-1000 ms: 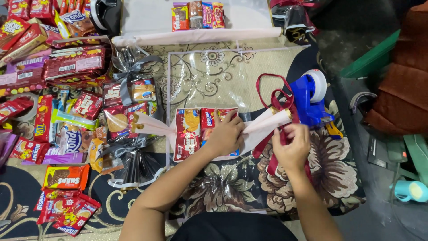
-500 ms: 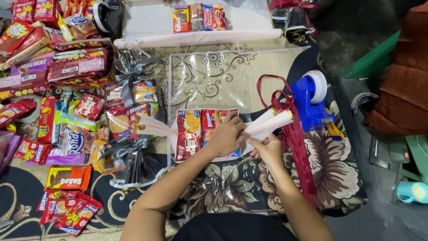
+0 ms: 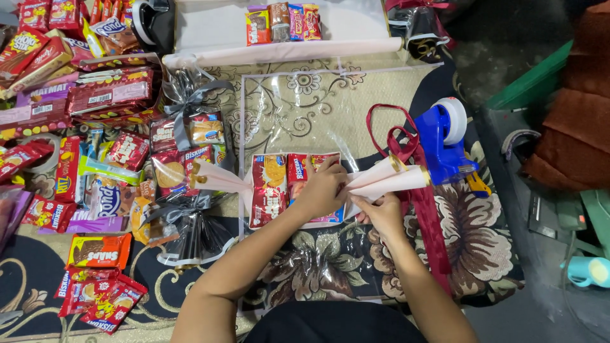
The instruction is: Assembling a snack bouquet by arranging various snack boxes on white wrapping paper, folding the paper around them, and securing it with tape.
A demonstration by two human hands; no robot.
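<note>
Two hands wrap snack packs in pale pink paper on a floral carpet.

The left hand [image 3: 324, 190] presses flat on the snack packs [image 3: 279, 184] at the scene's middle, fingers spread and pinning them so the bundle stays put on the clear sheet [image 3: 298, 114]. The right hand [image 3: 381, 216], wrist bent inward, pinches the pink paper [image 3: 394, 181] where it gathers into a cone pointing right. A dark red ribbon [image 3: 419, 197] and blue tape dispenser [image 3: 445, 143] lie just right, within reach.

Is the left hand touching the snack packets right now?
Touching. The head view shows the left hand pressed flat on the snack packets, its fingers overlapping their right edge.
</note>
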